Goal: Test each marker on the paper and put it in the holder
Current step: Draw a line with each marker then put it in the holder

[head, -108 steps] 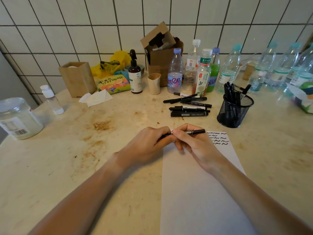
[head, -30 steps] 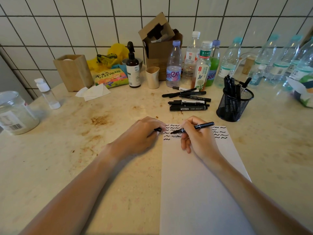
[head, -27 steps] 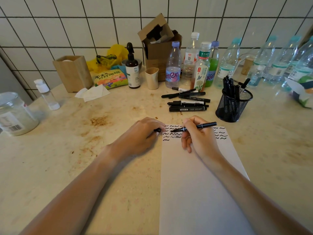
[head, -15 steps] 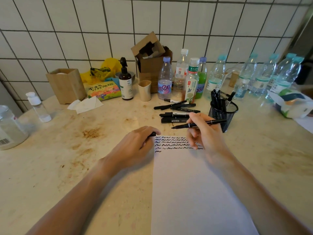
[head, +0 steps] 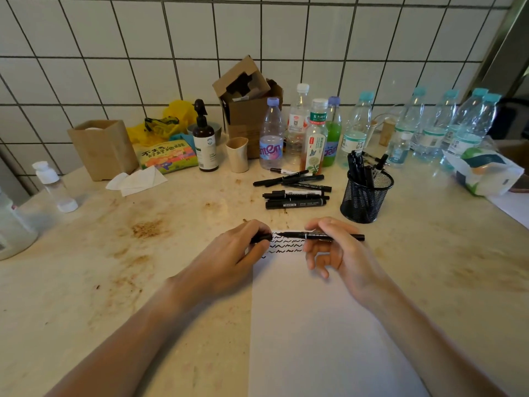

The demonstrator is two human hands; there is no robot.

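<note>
Our right hand [head: 340,250] pinches one uncapped marker [head: 320,235] level above the sheet of paper [head: 315,325], tip toward the cap [head: 261,238] gripped in our left hand [head: 232,259]. We count about six markers [head: 294,193] lying loose beside one mesh holder [head: 365,202], which holds several more.

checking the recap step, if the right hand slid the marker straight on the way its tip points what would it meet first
Most likely the cap held in the left hand: the marker in the right hand points at it, though depth is uncertain.

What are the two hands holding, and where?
Right hand pinches the marker mid-barrel, tip bare. Left hand holds its cap, mostly hidden.
</note>
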